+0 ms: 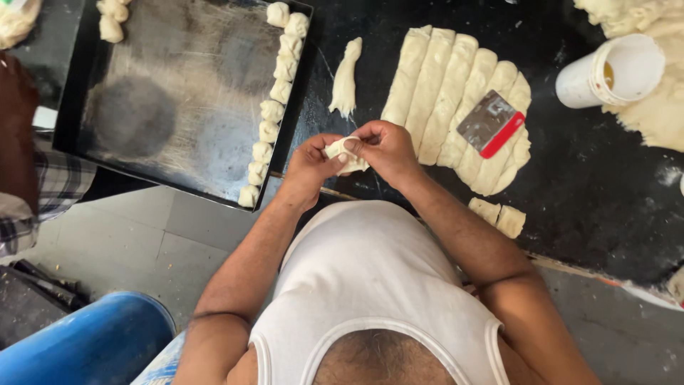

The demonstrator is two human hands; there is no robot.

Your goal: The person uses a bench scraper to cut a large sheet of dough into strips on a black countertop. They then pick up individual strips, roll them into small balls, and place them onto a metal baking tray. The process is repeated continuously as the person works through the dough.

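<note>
Nearest to me, both hands work at the table's [605,214] front edge. My left hand [308,165] and right hand [385,147] are curled nearly closed, fingertips meeting around one small dough piece [345,152], which they pinch between them just above the dark surface. I judge the piece is held at chest centre so both hands can shape it evenly.

At 4 o'clock from the hands, two short cut pieces [498,216] lie at the table edge, touching each other. At 2 o'clock lies a flattened dough sheet [442,93] scored into parallel strips; a metal scraper with a red grip [490,123] rests on it, presumably left where cutting stopped. A single twisted strip [345,78] lies apart at 12 o'clock.

At 10 o'clock a black baking tray [178,93] carries a row of shaped lumps [274,107] along its right wall, close to the hands. Farthest, at 2 o'clock, a white cup [618,71] lies beside a dough mass [652,71].
</note>
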